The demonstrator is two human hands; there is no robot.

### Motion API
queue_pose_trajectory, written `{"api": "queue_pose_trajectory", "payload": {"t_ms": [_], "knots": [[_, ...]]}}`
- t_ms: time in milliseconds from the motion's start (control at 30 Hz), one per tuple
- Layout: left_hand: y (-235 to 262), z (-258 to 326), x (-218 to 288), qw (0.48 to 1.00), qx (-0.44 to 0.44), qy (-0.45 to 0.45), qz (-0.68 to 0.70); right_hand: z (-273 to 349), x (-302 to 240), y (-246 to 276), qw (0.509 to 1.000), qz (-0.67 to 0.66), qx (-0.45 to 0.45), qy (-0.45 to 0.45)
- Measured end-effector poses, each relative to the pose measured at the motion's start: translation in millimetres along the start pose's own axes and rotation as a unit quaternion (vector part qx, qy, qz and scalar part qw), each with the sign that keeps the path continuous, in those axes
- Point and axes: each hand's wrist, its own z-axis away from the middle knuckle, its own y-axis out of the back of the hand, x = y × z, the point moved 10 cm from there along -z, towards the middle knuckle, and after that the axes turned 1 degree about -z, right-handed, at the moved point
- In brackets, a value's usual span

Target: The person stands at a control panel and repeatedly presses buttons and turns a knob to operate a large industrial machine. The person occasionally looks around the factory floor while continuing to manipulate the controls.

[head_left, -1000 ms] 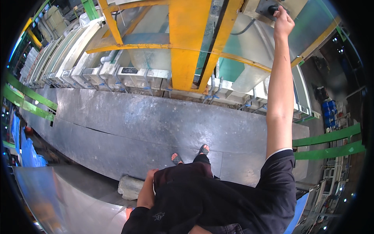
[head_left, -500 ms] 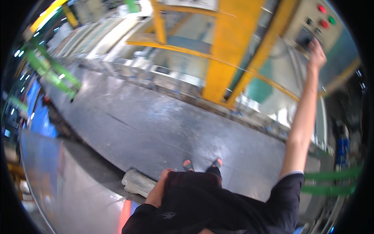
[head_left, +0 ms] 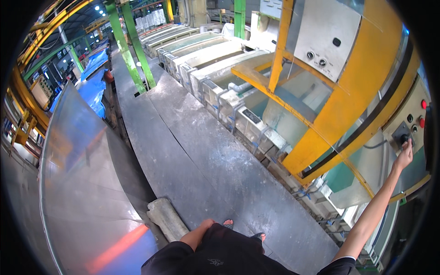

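Observation:
My right arm stretches out to the far right, where my right hand point(head_left: 404, 156) is closed around a small black knob point(head_left: 404, 138) on a grey plate. The plate belongs to a beige control panel point(head_left: 414, 120) carrying red and black buttons, and the panel sits beside a yellow machine frame point(head_left: 355, 87). Down at my waist, my left hand point(head_left: 207, 224) rests against my dark clothing. Its fingers are hidden, so I cannot tell whether it holds anything.
A grey metal walkway point(head_left: 183, 151) runs under my feet, with green posts point(head_left: 126, 50) standing on it further off. Pale liquid-filled tanks point(head_left: 215, 62) line its right side. On the left are a large shiny metal sheet point(head_left: 87, 183) and a worn grey cylinder point(head_left: 167, 219).
My view has swung to the left, bringing the row of tanks and the walkway's far end into sight. My right hand stays at the panel's black knob; my left stays at my waist.

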Motion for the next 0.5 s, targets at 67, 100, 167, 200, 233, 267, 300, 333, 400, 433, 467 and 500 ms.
{"api": "queue_pose_trajectory", "payload": {"t_ms": [67,100,167,200,233,267,300,333,400,433,467,500], "knots": [[1,-3,3,1.0,-0.007,-0.003,0.006,-1,-4,4,1.0,0.009,-0.001,0.001],[2,-5,5,1.0,-0.012,-0.009,0.004,-6,1,9,1.0,-0.001,0.0,0.007],[-1,-7,2,1.0,-0.019,-0.013,0.0,-1,-4,6,1.0,-0.018,-0.001,0.013],[-2,-10,1,1.0,-0.02,-0.014,-0.003,-3,-2,3,1.0,-0.013,-0.016,0.015],[-2,-12,-1,1.0,-0.021,-0.015,-0.007,-3,-1,2,0.999,-0.006,-0.029,0.016],[-4,-14,-2,1.0,-0.026,-0.013,-0.011,-4,0,1,0.999,0.0,-0.042,0.017],[-6,-16,-4,0.999,-0.03,-0.012,-0.015,-5,0,4,0.999,-0.001,-0.035,0.016],[-5,-16,-3,0.999,-0.033,-0.01,-0.017,2,-6,-2,0.999,-0.005,-0.029,0.014],[-5,-12,-3,1.0,-0.029,0.006,-0.006,7,-11,-7,1.0,-0.007,-0.02,0.011],[-3,-11,-4,1.0,-0.028,0.013,-0.003,8,-12,-5,1.0,-0.004,-0.016,0.01],[-6,-15,-8,0.999,-0.032,0.013,-0.008,8,-12,-4,1.0,-0.001,-0.012,0.008],[-9,-19,-13,0.999,-0.036,0.012,-0.012,6,-9,-2,1.0,-0.005,-0.013,0.006]]}}
